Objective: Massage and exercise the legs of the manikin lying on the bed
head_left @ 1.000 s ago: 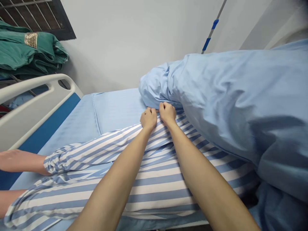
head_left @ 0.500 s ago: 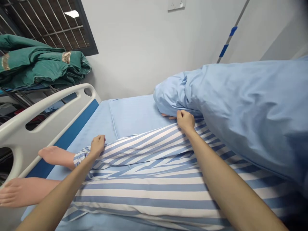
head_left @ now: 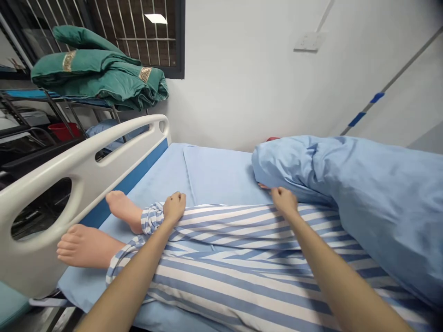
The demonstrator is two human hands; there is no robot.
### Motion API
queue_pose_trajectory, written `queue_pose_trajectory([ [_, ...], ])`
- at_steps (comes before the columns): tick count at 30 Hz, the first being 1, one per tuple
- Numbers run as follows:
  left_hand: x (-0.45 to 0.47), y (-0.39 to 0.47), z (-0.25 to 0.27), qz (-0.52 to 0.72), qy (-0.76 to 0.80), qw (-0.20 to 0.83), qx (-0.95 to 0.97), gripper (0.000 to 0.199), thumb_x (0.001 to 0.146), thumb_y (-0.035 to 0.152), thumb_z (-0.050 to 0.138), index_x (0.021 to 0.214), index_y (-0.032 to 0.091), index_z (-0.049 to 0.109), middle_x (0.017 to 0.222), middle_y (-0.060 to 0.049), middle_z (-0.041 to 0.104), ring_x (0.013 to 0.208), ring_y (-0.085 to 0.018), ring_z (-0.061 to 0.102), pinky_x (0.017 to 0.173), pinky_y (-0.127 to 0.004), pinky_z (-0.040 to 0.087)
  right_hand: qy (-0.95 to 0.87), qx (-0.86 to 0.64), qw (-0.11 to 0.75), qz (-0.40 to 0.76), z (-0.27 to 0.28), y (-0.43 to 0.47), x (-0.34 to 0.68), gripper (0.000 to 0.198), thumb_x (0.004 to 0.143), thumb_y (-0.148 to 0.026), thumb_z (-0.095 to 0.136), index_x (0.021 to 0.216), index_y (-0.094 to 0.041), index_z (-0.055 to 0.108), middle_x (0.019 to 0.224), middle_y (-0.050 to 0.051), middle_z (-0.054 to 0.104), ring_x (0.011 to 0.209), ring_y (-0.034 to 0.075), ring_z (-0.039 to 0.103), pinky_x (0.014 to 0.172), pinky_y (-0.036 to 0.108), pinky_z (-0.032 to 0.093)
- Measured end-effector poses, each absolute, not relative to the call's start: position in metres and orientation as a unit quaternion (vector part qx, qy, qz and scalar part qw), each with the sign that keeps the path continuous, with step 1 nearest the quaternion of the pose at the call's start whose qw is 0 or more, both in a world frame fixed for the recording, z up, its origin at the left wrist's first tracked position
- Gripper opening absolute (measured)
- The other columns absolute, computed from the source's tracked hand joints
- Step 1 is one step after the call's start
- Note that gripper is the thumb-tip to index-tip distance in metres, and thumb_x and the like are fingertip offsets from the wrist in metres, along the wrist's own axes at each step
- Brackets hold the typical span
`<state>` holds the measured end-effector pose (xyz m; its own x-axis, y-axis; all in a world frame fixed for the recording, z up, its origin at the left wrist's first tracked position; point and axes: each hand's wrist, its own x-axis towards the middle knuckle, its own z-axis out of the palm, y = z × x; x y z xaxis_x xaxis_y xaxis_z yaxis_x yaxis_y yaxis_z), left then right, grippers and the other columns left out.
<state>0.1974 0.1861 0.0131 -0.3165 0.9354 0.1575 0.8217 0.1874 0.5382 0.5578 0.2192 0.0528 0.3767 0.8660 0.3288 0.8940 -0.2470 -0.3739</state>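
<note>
A figure in blue-and-white striped trousers (head_left: 224,272) lies on the bed, its bare feet (head_left: 88,246) smooth like a manikin's. Over the far leg, near the shin, my left hand (head_left: 175,207) is closed on the trouser cloth. My right hand (head_left: 284,201) is closed at the far side of the same leg, around the thigh, beside the folded-back blue quilt (head_left: 374,193). The trouser edge runs straight between both hands. My fingertips are hidden on the far side. A bit of the figure's hand (head_left: 263,186) peeks out under the quilt's edge.
A white bed end board (head_left: 83,152) stands beyond the feet. Blue sheet (head_left: 221,170) covers the mattress. Green folded quilts (head_left: 104,69) lie on a rack by the barred window. A pole with blue bands (head_left: 367,108) leans along the wall.
My view has turned left, so the bed and both hands appear farther right and more of the end board shows. Both hands stay closed at the far leg.
</note>
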Motion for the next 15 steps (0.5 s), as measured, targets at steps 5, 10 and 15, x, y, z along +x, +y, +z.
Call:
queue_pose_trajectory([
  [5, 0.197, 0.182, 0.014, 0.267, 0.77, 0.11, 0.569, 0.032, 0.084, 0.035, 0.029, 0.072, 0.024, 0.057, 0.075, -0.005, 0.065, 0.073, -0.02, 0.056, 0.06, -0.028, 0.031, -0.66, -0.607, 0.404, 0.18, 0.059, 0.215, 0.407, 0.035, 0.079, -0.039, 0.036, 0.051, -0.02, 0.044, 0.047, -0.001, 0.043, 0.05, 0.013, 0.04, 0.05, 0.024, 0.028],
  [10, 0.195, 0.18, 0.015, 0.29, 0.762, 0.108, 0.57, 0.03, 0.085, 0.034, 0.029, 0.073, 0.023, 0.055, 0.08, -0.005, 0.065, 0.076, -0.019, 0.056, 0.062, -0.028, 0.03, -0.69, -0.525, 0.428, 0.254, 0.035, 0.194, 0.295, 0.035, 0.082, -0.039, 0.034, 0.053, -0.021, 0.041, 0.049, -0.001, 0.045, 0.052, 0.012, 0.041, 0.052, 0.023, 0.028],
  [15, 0.194, 0.18, 0.016, 0.309, 0.742, 0.114, 0.584, 0.028, 0.085, 0.034, 0.03, 0.073, 0.023, 0.053, 0.082, -0.004, 0.065, 0.077, -0.018, 0.056, 0.066, -0.027, 0.032, -0.723, -0.563, 0.358, 0.181, 0.017, 0.186, 0.285, 0.033, 0.086, -0.034, 0.032, 0.06, -0.021, 0.048, 0.06, 0.003, 0.056, 0.057, 0.014, 0.046, 0.055, 0.025, 0.024],
])
